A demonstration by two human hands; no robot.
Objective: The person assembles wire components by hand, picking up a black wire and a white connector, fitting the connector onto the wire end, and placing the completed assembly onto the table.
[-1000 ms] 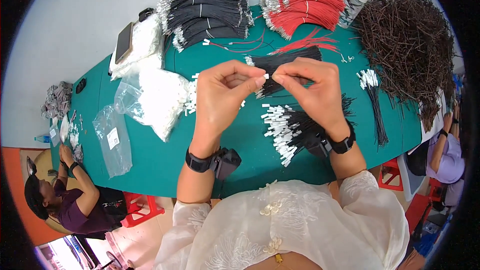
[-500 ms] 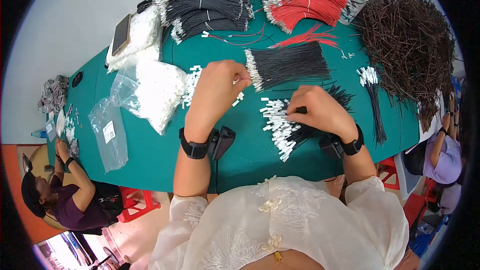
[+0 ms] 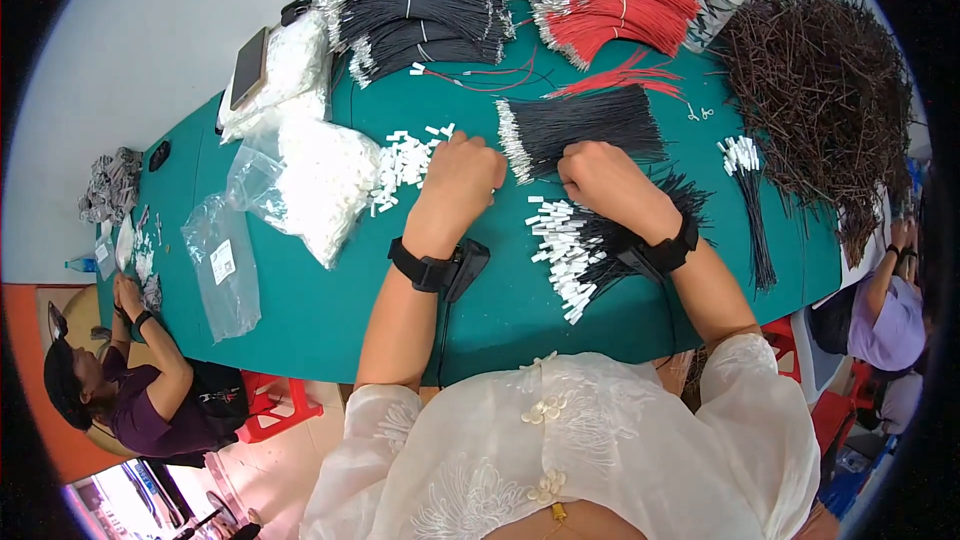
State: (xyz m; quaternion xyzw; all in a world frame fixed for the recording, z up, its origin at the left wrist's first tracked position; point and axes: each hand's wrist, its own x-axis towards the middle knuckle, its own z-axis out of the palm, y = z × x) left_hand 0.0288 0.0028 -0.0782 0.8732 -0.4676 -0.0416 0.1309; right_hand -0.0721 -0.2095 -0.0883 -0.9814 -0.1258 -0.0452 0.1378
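Note:
My left hand [image 3: 463, 180] hovers at the right edge of a scatter of small white plastic connector housings [image 3: 403, 162]. Its fingers are curled in and closed, and whatever they hold is hidden. Over the lower edge of a row of black wires with silvery terminals [image 3: 590, 125] is my right hand [image 3: 612, 188], also closed, its fingertips tucked out of sight. Beneath its wrist lies a heap of black wires with white connector housings on their ends [image 3: 565, 258]. Each wrist wears a black strap with a small device.
A bag of white housings [image 3: 318, 180] and a flat clear bag [image 3: 222, 270] lie left. Behind are black wire bundles [image 3: 420, 5], red wire bundles [image 3: 625, 5] and a white-lidded jar [image 3: 716, 10]. A brown tangled pile [image 3: 815, 80] stands right. Other people sit at both sides.
My left hand has moved right and slightly down, and the housings it covered now show. The right hand has risen leftward from the heap of connector-ended wires to the black wire row.

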